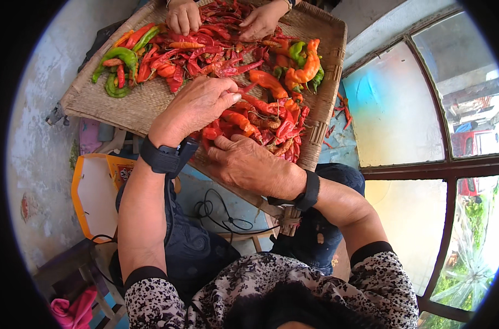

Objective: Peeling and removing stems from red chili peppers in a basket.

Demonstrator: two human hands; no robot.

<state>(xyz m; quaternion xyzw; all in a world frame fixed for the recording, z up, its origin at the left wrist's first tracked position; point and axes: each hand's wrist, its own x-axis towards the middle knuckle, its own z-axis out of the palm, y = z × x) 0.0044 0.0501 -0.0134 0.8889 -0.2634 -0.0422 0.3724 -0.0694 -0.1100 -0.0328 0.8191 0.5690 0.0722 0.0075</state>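
A wide woven basket tray (pixel 156 101) holds many red chili peppers (pixel 285 129), some glossy and some wrinkled. My left hand (pixel 197 107) reaches over the tray's near side, thumb and forefinger pinched together at a red chili pepper (pixel 252 88). Lower down, my right hand (pixel 255 164) curls its fingers against the near edge of the pile; its fingertips are partly hidden, so what they hold cannot be made out. Green peppers (pixel 120 63) lie at the left of the tray. Orange and green peppers (pixel 304 66) sit at its right.
Across the tray, another person's hands (pixel 183 16) touch the peppers. An orange-edged box (pixel 93 192) stands at the left below the tray. A black cable (pixel 224 219) loops beneath it. A framed window (pixel 403 104) is at the right, with loose red peppers (pixel 345 109) beside it.
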